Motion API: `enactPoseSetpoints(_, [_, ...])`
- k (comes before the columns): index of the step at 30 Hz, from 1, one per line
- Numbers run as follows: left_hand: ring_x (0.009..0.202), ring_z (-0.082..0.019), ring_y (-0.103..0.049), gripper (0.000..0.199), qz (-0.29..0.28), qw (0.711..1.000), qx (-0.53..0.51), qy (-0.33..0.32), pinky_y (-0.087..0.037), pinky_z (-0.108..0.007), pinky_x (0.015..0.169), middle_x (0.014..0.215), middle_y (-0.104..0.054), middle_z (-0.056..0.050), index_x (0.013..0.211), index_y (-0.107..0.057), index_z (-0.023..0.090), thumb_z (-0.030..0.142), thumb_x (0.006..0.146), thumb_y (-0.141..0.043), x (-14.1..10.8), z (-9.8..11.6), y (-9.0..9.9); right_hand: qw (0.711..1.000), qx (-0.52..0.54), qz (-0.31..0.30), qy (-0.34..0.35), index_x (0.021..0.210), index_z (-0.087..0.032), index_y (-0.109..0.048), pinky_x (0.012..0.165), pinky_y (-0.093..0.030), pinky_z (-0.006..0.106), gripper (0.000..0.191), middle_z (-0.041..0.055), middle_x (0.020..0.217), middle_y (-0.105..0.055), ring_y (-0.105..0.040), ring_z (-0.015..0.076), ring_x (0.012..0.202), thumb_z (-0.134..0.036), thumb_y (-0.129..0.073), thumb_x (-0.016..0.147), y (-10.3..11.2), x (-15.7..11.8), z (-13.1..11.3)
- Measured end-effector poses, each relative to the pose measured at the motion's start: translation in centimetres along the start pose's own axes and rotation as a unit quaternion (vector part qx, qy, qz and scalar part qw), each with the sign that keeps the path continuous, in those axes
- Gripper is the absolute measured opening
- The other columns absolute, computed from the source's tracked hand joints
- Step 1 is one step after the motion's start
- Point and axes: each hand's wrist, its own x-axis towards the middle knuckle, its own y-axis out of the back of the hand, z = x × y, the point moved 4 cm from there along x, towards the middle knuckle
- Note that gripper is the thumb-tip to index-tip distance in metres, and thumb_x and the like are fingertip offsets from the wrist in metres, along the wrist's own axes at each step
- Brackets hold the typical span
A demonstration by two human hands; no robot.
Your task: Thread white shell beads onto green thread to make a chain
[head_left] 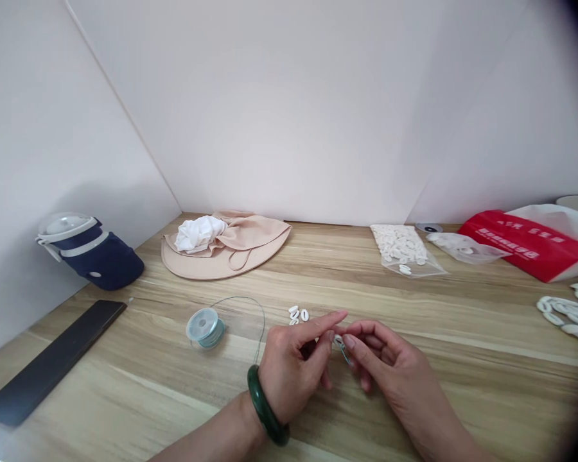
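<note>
A small white cowrie shell (338, 339) with pale blue cord (345, 354) on it shows between my two hands. My left hand (298, 366) pinches at the shell's left side, thumb bent in and index finger stretched over. My right hand (390, 366) is closed with thumb and fingers at the shell's right side; its fingertips are partly hidden. Just beyond my left hand lie several loose cowrie shells (304, 315). A spool of pale blue cord (206, 328) stands to the left, and its strand loops across the table toward my left wrist, which wears a green bangle (266, 407).
At the back lies a beige sun hat (255, 240) with white cloth (200, 233) on it. A blue jug (94, 253) and a dark flat strip (52, 359) are at left. On the right are a bag of shells (399, 244), a red bag (525, 244) and strung shells (571, 313).
</note>
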Motion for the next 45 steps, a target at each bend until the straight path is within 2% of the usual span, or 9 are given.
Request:
enactPoseSetpoints(7, [0.038, -0.002, -0.052, 0.03, 0.042, 0.999, -0.019, 0.014, -0.043, -0.013, 0.038, 0.095, -0.072, -0.004, 0.114, -0.064, 0.03, 0.028, 0.087, -0.051, 0.2, -0.2, 0.5, 0.999, 0.018, -0.003, 0.031, 0.079, -0.019, -0.06, 0.045, -0.046, 0.023, 0.027, -0.0017, 0.067, -0.059, -0.053, 0.0094, 0.048, -0.042, -0.07, 0.068, -0.3, -0.2, 0.0])
enactPoseSetpoints(15, [0.035, 0.0, -0.047, 0.035, 0.058, 0.986, -0.143, 0.067, -0.039, -0.012, 0.035, 0.096, -0.071, -0.01, 0.118, -0.06, 0.023, 0.033, 0.084, -0.056, 0.6, -0.5, 0.7, 0.967, -0.197, -0.043, 0.155, 0.07, -0.021, -0.063, 0.05, -0.04, 0.023, 0.012, 0.0003, 0.07, -0.058, -0.049, 0.0113, 0.056, -0.029, -0.059, 0.078, -0.5, -0.6, -0.7])
enactPoseSetpoints(19, [0.034, -0.001, -0.046, 0.035, 0.024, 0.991, -0.115, 0.061, -0.037, -0.012, 0.032, 0.096, -0.072, -0.009, 0.117, -0.061, 0.024, 0.033, 0.084, -0.056, 0.2, -0.2, 0.3, 0.993, -0.078, -0.041, 0.073, 0.091, -0.02, -0.063, 0.046, -0.043, 0.024, 0.022, 0.0011, 0.074, -0.061, -0.053, 0.0103, 0.049, -0.037, -0.057, 0.08, -0.2, -0.6, -0.9])
enactPoseSetpoints(22, [0.035, -0.002, -0.045, 0.035, 0.016, 0.995, -0.079, 0.052, -0.037, -0.013, 0.03, 0.096, -0.072, -0.007, 0.118, -0.061, 0.027, 0.034, 0.085, -0.054, 0.0, 0.0, 0.2, 0.995, 0.017, -0.094, 0.012, 0.102, -0.019, -0.062, 0.052, -0.05, 0.026, 0.032, 0.0009, 0.072, -0.064, -0.059, 0.0122, 0.051, -0.04, -0.061, 0.078, -0.7, -0.7, -0.9])
enactPoseSetpoints(29, [0.036, -0.001, -0.043, 0.037, 0.014, 0.996, -0.071, 0.047, -0.038, -0.013, 0.032, 0.1, -0.07, -0.005, 0.122, -0.057, 0.031, 0.036, 0.086, -0.052, 0.1, -0.1, 0.3, 0.989, 0.097, -0.105, -0.032, 0.078, -0.016, -0.065, 0.052, -0.049, 0.026, 0.027, -0.0001, 0.062, -0.063, -0.057, 0.0111, 0.049, -0.042, -0.068, 0.072, -1.5, -0.9, -0.7])
enactPoseSetpoints(32, [0.037, -0.002, -0.043, 0.042, -0.013, 0.994, -0.088, 0.071, -0.038, -0.014, 0.034, 0.104, -0.068, -0.006, 0.126, -0.052, 0.03, 0.041, 0.086, -0.05, 0.4, -0.4, 0.3, 0.987, 0.139, -0.082, -0.025, 0.077, -0.016, -0.064, 0.051, -0.05, 0.027, 0.026, 0.0011, 0.068, -0.064, -0.056, 0.0114, 0.052, -0.042, -0.068, 0.073, -1.2, -0.8, -0.7])
enactPoseSetpoints(37, [0.038, -0.004, -0.037, 0.043, -0.116, 0.987, -0.048, 0.097, -0.029, -0.015, 0.034, 0.074, -0.066, -0.003, 0.113, -0.064, 0.02, 0.048, 0.084, -0.05, 0.5, -0.1, -0.3, 0.971, 0.222, -0.088, -0.025, 0.078, -0.017, -0.064, 0.049, -0.05, 0.025, 0.017, 0.0007, 0.07, -0.062, -0.053, 0.0104, 0.054, -0.034, -0.066, 0.077, -0.5, -0.7, -1.2])
enactPoseSetpoints(40, [0.042, -0.005, -0.034, 0.037, -0.183, 0.978, -0.06, 0.08, -0.026, -0.016, 0.037, 0.071, -0.064, -0.002, 0.1, -0.069, 0.017, 0.046, 0.083, -0.052, 0.4, 0.6, -0.8, 0.968, 0.233, -0.092, -0.026, 0.078, -0.017, -0.063, 0.046, -0.049, 0.023, 0.016, 0.0015, 0.072, -0.062, -0.053, 0.0103, 0.054, -0.033, -0.064, 0.079, -0.2, -0.6, -1.4])
enactPoseSetpoints(45, [0.043, -0.005, -0.033, 0.034, -0.203, 0.978, 0.013, 0.05, -0.026, -0.017, 0.04, 0.076, -0.069, -0.001, 0.102, -0.069, 0.019, 0.039, 0.076, -0.062, 0.4, 0.2, -0.8, 0.976, 0.205, -0.075, -0.009, 0.078, -0.017, -0.062, 0.045, -0.043, 0.019, 0.015, 0.0001, 0.069, -0.06, -0.049, 0.0075, 0.05, -0.032, -0.062, 0.081, 0.4, -0.4, -1.5])
